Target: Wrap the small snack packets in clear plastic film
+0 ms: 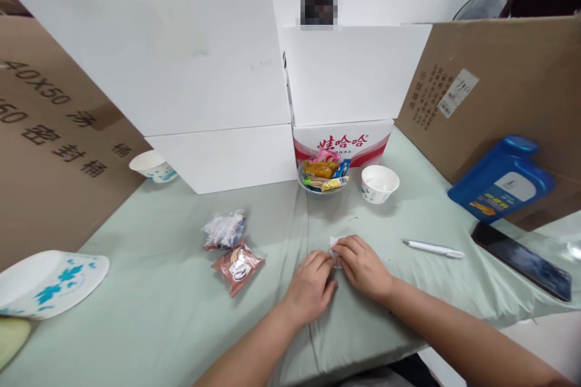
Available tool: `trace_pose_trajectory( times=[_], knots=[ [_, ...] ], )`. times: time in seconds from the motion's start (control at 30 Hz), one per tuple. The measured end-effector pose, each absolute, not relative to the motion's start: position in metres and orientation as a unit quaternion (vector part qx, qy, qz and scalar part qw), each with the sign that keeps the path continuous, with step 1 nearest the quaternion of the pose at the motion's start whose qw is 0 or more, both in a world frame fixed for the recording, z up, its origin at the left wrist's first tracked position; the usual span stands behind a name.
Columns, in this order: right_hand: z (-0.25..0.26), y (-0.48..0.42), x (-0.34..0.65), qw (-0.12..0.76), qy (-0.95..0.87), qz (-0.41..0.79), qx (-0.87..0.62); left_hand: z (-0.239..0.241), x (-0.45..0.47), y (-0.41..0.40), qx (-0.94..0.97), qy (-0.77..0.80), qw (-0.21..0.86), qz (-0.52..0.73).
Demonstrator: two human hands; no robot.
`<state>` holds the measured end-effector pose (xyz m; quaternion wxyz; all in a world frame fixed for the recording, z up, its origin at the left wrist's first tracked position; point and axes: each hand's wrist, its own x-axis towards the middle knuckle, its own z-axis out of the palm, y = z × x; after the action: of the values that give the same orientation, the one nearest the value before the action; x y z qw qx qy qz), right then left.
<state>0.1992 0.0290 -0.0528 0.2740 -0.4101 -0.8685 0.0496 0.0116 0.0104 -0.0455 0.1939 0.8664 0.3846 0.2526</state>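
Observation:
My left hand (pixel 309 288) and my right hand (pixel 364 265) meet low over the green cloth, fingertips almost touching. Both are closed around a small, crinkled whitish packet (pixel 335 242), mostly hidden under the fingers. To the left of my hands lie a reddish-brown snack packet (pixel 239 268) and, just behind it, a shiny clear-and-white wrapped packet (pixel 224 229). A clear bowl (pixel 323 190) behind my hands holds several colourful wrapped snacks. Beside that bowl stands a white paper bowl (pixel 380 184).
A white pen (pixel 433 248), a dark phone (pixel 521 260) and a blue bottle (pixel 502 179) are at the right. White boards (pixel 218 66) and cardboard walls (pixel 499 84) enclose the table. More paper bowls (pixel 54 284) lie at the left. Part of a person shows behind.

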Motion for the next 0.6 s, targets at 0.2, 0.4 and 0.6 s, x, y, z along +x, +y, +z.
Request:
trace_pose_trajectory(
  times=[0.2,0.4,0.6],
  knots=[
    [-0.068,0.03,0.195,0.201,-0.877,0.037,-0.434,-0.041,0.011,0.009,0.855,0.417,0.178,0.252],
    [-0.06,0.02,0.201,0.18,-0.887,0.05,-0.421,-0.039,0.01,0.008,0.869,0.4,0.178,0.231],
    [-0.011,0.076,0.256,0.3,-0.845,-0.039,-0.441,-0.04,0.009,0.014,0.876,0.385,0.191,0.22]
  ],
)
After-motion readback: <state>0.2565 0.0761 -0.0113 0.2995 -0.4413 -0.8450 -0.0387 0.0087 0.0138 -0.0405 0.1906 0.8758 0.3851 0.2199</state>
